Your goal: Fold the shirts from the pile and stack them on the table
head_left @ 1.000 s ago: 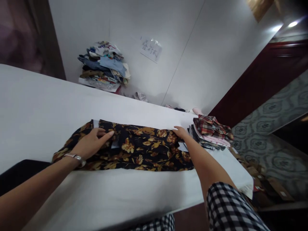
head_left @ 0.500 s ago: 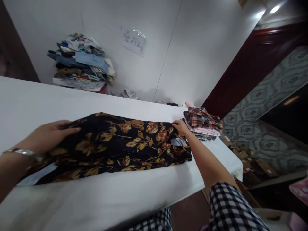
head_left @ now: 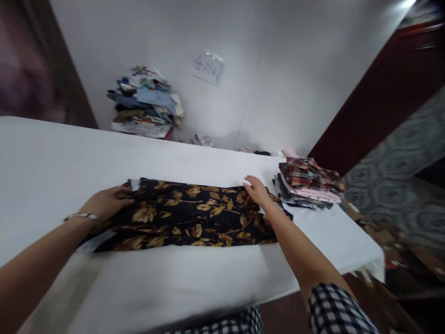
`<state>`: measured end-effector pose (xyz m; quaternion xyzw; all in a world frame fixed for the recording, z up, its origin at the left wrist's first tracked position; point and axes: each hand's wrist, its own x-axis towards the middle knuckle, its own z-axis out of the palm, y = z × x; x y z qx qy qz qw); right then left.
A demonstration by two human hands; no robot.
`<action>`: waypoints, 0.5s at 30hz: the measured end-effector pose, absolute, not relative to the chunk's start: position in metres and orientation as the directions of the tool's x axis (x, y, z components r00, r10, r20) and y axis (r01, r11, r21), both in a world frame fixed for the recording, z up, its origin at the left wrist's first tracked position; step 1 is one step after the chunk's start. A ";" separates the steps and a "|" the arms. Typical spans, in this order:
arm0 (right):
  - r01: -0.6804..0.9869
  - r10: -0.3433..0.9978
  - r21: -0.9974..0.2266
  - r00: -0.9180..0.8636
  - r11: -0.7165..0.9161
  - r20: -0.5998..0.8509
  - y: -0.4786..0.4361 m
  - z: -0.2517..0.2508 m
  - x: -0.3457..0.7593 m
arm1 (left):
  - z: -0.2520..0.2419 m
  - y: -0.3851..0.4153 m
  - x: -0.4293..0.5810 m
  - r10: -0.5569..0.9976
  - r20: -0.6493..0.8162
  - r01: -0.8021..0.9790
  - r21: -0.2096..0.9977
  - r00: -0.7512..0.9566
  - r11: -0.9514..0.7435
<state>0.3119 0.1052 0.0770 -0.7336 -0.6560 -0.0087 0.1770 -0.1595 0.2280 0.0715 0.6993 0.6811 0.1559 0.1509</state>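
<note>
A black garment with brown and gold flowers [head_left: 201, 211] lies lengthwise along the white table, folded into a long strip. My left hand [head_left: 106, 204], with a bracelet at the wrist, grips the garment's left end between thumb and fingers. Over the upper right part of the garment, my right hand [head_left: 255, 191] rests with its fingers apart. White shows through gaps in the cloth near both ends.
Right of the garment stands a stack of folded clothes [head_left: 309, 181], a red plaid shirt on top. A taller clothes pile [head_left: 149, 102] is at the back left. The white table [head_left: 104, 162] meets a wall bearing a paper sign [head_left: 208, 69]. Boxes lie beyond the right edge.
The camera view has shifted left. The garment's left part, raised before, now lies lower and flatter. My right hand has let go of the upper edge and spread its fingers.
</note>
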 end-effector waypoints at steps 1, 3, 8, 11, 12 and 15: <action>0.966 0.974 -0.259 0.045 0.014 0.221 0.103 0.070 0.300 | 0.074 0.223 -0.159 0.998 0.024 0.902 0.428 0.055 -0.060; 0.961 0.992 -0.255 -0.086 0.107 0.091 0.098 0.051 0.280 | 0.077 0.217 -0.160 0.996 0.039 0.908 0.409 0.081 -0.090; 0.973 0.988 -0.227 -0.082 0.051 -0.132 0.090 0.025 0.265 | 0.079 0.216 -0.178 0.989 0.125 0.931 0.347 0.074 -0.114; 0.960 0.994 -0.278 -0.061 0.033 -0.093 0.090 0.039 0.258 | 0.084 0.214 -0.191 0.989 0.150 0.936 0.347 0.006 -0.059; 0.954 0.997 -0.297 -0.060 0.042 -0.050 0.089 0.046 0.252 | 0.086 0.212 -0.194 0.986 0.165 0.940 0.340 -0.028 -0.030; 0.928 0.987 -0.337 -0.133 0.157 0.095 0.087 0.060 0.228 | 0.088 0.199 -0.193 0.974 0.207 0.949 0.313 -0.096 0.027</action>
